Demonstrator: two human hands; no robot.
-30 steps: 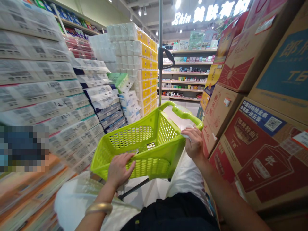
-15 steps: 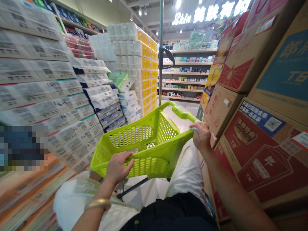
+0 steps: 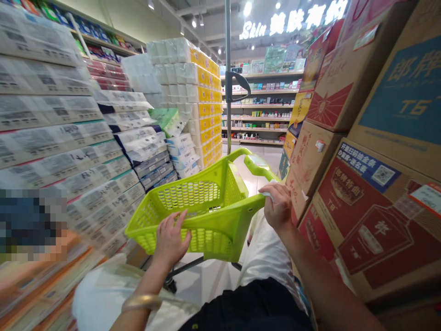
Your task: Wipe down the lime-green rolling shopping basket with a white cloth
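Observation:
A lime-green plastic shopping cart (image 3: 220, 239) stands at a slant in front of me, its perforated basket facing left. My left hand (image 3: 172, 238) lies over the near side rim, with its fingers hooked inside and the thumb outside. At the right end of the cart, my right hand (image 3: 278, 204) is closed around the corner by the handle bar (image 3: 258, 165). Something small and white, perhaps paper, shows by its fingers. The part of the basket floor behind the near wall is hidden.
Stacked tissue packs (image 3: 55, 110) line the left side, and yellow-and-white paper rolls (image 3: 203, 101) rise behind the cart. Cardboard cartons (image 3: 375, 220) crowd close on the right. A metal pole (image 3: 228, 55) with a black handle stands beyond the cart, before cosmetics shelves (image 3: 262, 105).
The cart has shifted slightly left and turned a little, and both hands have moved with it. More of its wheel shows below. The right-hand cartons have slid left in view.

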